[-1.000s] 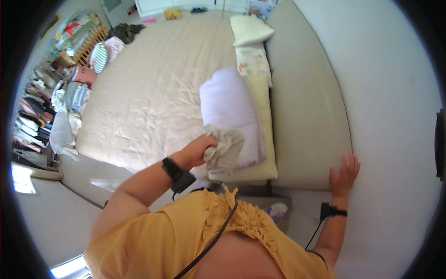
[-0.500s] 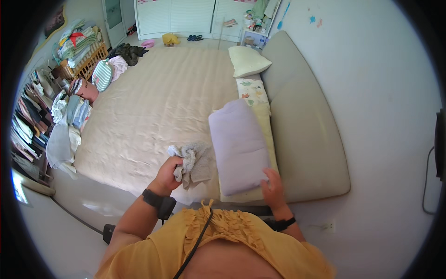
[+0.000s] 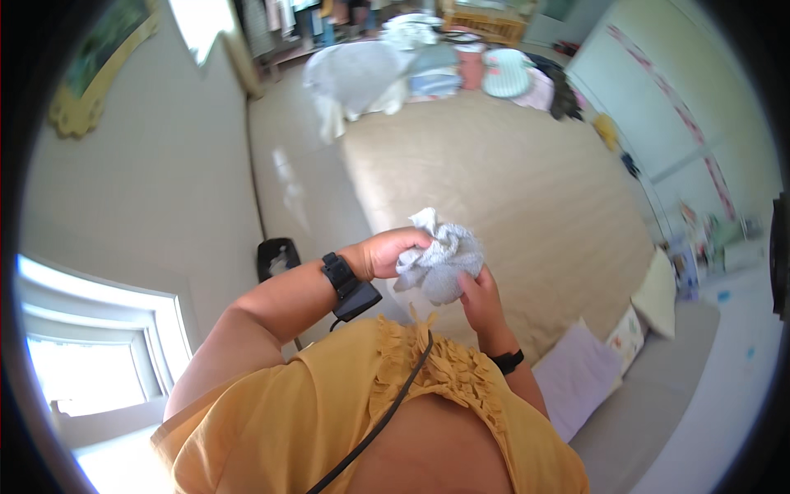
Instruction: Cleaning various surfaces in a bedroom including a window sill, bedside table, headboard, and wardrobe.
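Note:
A crumpled grey-and-white cloth [image 3: 444,262], likely a small towel, is bunched up in front of my chest, over the near edge of the bed. My left hand [image 3: 397,251] grips its left side with the fingers closed around the fabric. On the cloth's lower right, my right hand [image 3: 480,295] pinches it between thumb and fingers, part of which are hidden behind it. Beneath and beyond lies the bed with its beige cover [image 3: 527,189]. A folded lavender quilt [image 3: 578,375] rests by the headboard, to the right of my right forearm.
A grey padded headboard [image 3: 658,391] and a pale pillow [image 3: 656,296] are at the right. Folded clothes and bedding [image 3: 432,72] line the bed's far side. A black bin-like object [image 3: 278,262] stands on the floor at left, near a bright window [image 3: 90,370].
My view has swung left, toward the window side. My right hand has left the lavender quilt and now grasps the cloth too, which my left hand still holds.

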A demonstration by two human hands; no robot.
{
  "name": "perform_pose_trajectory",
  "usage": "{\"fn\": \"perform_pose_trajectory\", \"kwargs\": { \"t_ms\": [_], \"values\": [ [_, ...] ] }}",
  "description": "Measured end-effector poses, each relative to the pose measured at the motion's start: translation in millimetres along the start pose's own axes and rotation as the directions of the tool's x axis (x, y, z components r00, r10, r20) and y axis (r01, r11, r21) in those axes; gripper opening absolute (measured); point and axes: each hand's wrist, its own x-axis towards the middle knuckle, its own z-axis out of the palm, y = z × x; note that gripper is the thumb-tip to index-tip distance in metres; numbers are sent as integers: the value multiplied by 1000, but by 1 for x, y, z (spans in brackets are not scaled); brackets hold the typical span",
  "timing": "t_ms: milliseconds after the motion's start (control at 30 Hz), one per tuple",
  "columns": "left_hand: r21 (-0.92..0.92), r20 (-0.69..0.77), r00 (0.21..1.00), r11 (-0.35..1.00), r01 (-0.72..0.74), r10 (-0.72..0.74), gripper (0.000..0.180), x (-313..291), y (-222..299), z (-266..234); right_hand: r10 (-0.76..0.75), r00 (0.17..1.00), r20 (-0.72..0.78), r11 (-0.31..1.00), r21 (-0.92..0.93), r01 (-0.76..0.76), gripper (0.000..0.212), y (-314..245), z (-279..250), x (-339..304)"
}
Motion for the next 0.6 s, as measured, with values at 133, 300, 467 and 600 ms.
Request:
{"fn": "perform_pose_trajectory", "kwargs": {
  "t_ms": [133, 300, 467, 600],
  "values": [
    [-139, -337, 929, 968, -208, 152, 29, -57, 34, -44, -128, 974, 188, 938, 341, 57, 42, -11, 59, 82],
    [-191, -545, 803, 897, -399, 240, 31, -105, 61, -125, 42, 899, 437, 830, 485, -275, 44, -12, 99, 173],
    [-209, -605, 735, 830, -517, 305, 36, -106, 83, -150, 168, 727, 665, 659, 473, -585, 48, 3, 93, 249],
    [-155, -714, 614, 780, -607, 336, 35, -102, 117, -158, 101, 742, 663, 746, 443, -497, 53, -9, 112, 309]
  ]
}}
